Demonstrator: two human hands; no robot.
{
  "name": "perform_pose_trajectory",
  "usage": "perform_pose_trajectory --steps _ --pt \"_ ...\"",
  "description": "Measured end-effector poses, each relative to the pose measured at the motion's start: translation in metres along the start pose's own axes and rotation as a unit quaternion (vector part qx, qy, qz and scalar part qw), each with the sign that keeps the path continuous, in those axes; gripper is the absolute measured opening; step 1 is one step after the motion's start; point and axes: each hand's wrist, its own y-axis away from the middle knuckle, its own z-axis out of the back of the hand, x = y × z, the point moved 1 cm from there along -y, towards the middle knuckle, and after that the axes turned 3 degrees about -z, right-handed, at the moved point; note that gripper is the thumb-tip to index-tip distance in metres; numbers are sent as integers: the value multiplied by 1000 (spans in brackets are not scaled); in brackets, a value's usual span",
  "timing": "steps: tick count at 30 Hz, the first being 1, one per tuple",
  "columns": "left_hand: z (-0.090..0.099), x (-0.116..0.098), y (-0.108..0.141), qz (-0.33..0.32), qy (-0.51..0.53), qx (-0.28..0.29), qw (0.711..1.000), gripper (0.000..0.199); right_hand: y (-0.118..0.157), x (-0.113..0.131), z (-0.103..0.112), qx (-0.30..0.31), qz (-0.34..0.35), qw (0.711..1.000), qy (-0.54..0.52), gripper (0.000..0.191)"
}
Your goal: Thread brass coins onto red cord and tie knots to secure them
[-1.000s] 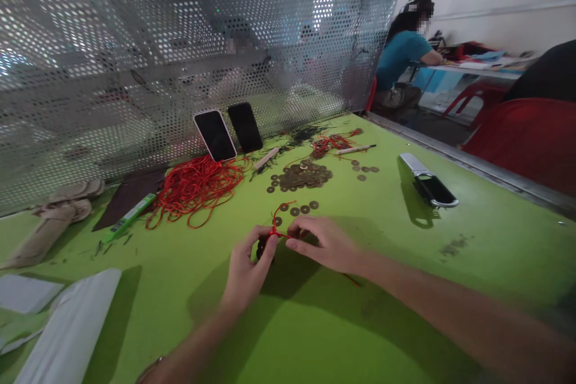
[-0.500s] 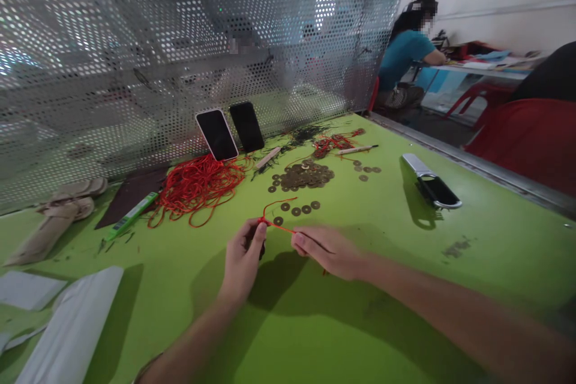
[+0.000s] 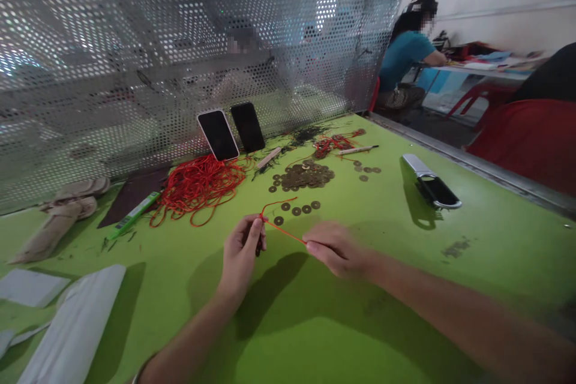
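A thin red cord (image 3: 284, 231) runs taut between my two hands above the green table. My left hand (image 3: 243, 246) pinches it between thumb and forefinger, and dark coins partly show under those fingers. From that pinch a loose cord end curves up and to the right. My right hand (image 3: 335, 249) is closed on the other stretch of cord, its fingers curled round it. Just beyond the hands lie several loose round coins with holes (image 3: 296, 211). Behind them is a larger heap of the same coins (image 3: 306, 175).
A tangle of red cord (image 3: 202, 186) lies left of the coins, near two phones (image 3: 247, 127) leaning on the perforated metal screen (image 3: 171, 42). A green-cased cutter (image 3: 135, 214) lies left. A black-and-silver magnifier (image 3: 434, 186) stands right. A person in blue (image 3: 407, 54) sits beyond.
My right hand has moved right and slightly down, away from the left, so a longer stretch of red cord shows between them. My left hand has shifted slightly left.
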Motion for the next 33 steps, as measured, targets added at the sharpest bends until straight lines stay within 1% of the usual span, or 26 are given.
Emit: perform_pose_trajectory --steps 3,6,8,10,12,16,20,22,24,26,29,33 --pt "0 -1 5 18 20 15 1000 21 -2 -2 5 -46 -19 998 -47 33" --pt "-2 -4 12 29 6 25 999 24 -6 0 10 -90 -93 987 -91 35" --pt "-6 -6 16 35 -20 38 998 28 -9 2 8 -84 -158 979 -92 37" --pt "-10 -8 19 35 -48 52 997 29 -12 4 4 -67 -198 974 -86 36" --pt "-13 -9 22 30 -70 66 995 27 -13 4 -2 -66 -206 970 -107 32" --pt "-17 -9 24 18 -92 89 992 25 -13 4 -7 -102 -207 958 -167 26" --pt "-20 -9 24 23 -103 104 989 27 -12 4 -5 -141 -206 954 -163 20" --pt "-20 -9 24 33 -91 107 990 28 -12 5 -4 -151 -202 953 -171 21" --pt "-20 -8 24 51 -63 104 991 29 -12 5 -4 -140 -200 953 -182 23" --pt "-18 -6 23 62 -28 91 994 27 -12 5 -4 -100 -201 958 -178 25" --pt "-15 -4 21 57 0 73 996 23 -11 4 -4 -45 -207 965 -152 29" --pt "-15 -3 20 57 -13 61 996 22 -10 5 -4 -32 -195 971 -138 32"
